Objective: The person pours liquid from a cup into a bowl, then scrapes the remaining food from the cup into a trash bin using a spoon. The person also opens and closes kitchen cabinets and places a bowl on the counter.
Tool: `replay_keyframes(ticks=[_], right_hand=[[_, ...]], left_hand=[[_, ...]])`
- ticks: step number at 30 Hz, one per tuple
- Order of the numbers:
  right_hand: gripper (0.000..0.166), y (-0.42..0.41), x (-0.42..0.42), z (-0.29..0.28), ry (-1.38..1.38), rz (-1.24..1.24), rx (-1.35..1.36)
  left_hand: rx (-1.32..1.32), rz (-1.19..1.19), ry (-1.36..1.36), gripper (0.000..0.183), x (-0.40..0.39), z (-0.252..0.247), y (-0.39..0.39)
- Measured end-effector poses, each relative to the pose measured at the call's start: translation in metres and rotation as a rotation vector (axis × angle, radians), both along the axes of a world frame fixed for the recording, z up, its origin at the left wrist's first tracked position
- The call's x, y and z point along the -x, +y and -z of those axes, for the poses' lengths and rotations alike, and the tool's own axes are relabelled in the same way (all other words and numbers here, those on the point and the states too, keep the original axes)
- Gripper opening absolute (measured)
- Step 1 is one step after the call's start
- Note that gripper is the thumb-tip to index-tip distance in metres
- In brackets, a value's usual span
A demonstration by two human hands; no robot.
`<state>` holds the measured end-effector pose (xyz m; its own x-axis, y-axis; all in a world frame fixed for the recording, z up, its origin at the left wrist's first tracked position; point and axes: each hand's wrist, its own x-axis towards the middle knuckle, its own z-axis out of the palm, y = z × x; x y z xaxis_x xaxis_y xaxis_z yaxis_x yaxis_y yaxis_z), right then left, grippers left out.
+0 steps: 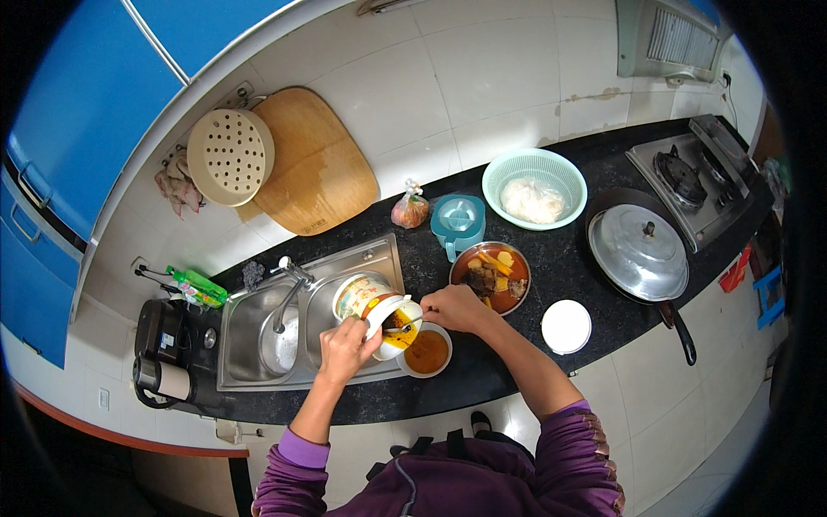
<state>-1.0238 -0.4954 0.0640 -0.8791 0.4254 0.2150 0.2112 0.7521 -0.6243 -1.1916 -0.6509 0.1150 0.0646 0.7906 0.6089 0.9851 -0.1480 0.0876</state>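
Observation:
My left hand (349,349) grips a printed white tub (369,302) and holds it tilted, its mouth toward the right. Yellow oil with dark bits shows inside the mouth. In my right hand (460,308) is the handle of a metal spoon (399,329), whose bowl dips into the oil. Just below the tub's mouth stands a white bowl (425,351) of orange-brown liquid on the counter. Behind my right hand is a steel dish (489,274) with chunks of meat and yellow pieces in reddish broth. A round white lid (566,327) lies to the right.
A double steel sink (258,349) with a faucet (291,291) is at left. Along the back are a teal lidded pitcher (458,223), a tied plastic bag (410,207) and a mint colander (535,189). A lidded pan (639,252) sits beside the gas stove (685,181), its handle past the counter edge.

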Motion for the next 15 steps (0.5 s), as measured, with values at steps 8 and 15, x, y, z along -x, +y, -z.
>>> replay_keyframes(ticks=[8, 15], right_hand=[[0.011, 0.001, -0.002, 0.001, 0.013, -0.007, 0.031], [0.012, 0.006, -0.009, -0.010, -0.093, -0.054, 0.200]], left_hand=[[-0.004, -0.030, -0.036, 0.023, 0.002, 0.006, 0.000], [0.021, -0.055, -0.076, 0.022, -0.001, 0.005, 0.000]])
